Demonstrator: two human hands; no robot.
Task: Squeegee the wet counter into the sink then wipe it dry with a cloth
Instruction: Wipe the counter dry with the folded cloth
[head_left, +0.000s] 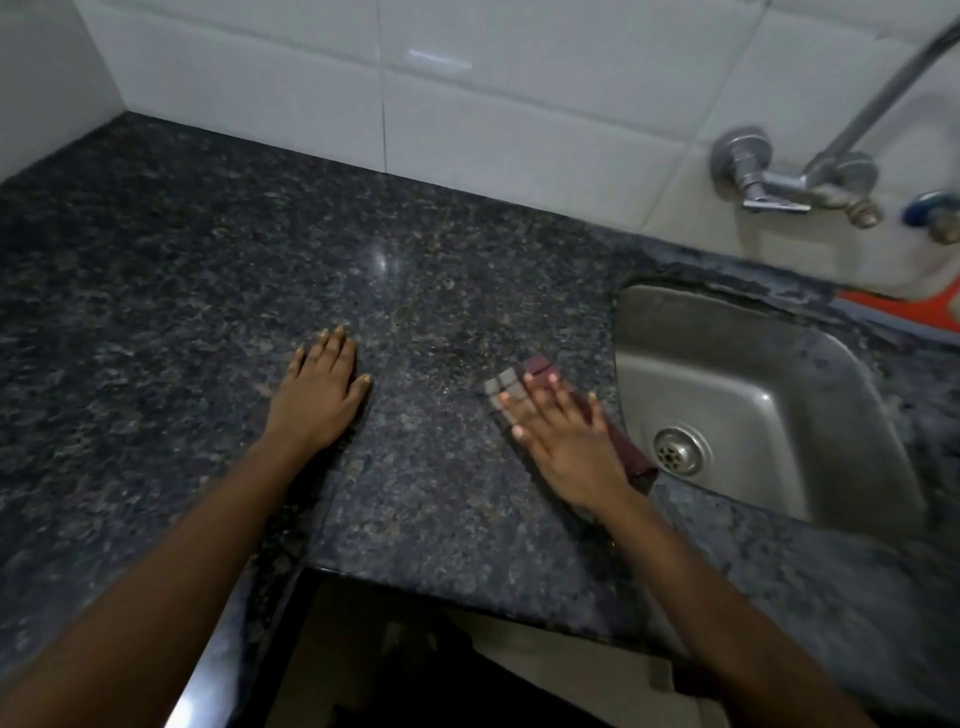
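The dark speckled granite counter (208, 270) fills most of the view. My right hand (566, 441) lies flat, fingers spread, on a dark maroon and grey checked cloth (506, 384) pressed to the counter just left of the steel sink (769, 374). Part of the cloth hangs over the sink's near-left rim. My left hand (317, 389) rests palm down on the bare counter, about a hand's width left of the cloth, holding nothing. An orange object (904, 306), possibly the squeegee, lies behind the sink at the right edge, mostly out of frame.
A wall-mounted metal tap (795, 182) with a long spout sits above the sink on the white tiled wall (467, 93). The sink drain (680, 451) is uncovered. The counter's front edge (467, 587) steps back near my body.
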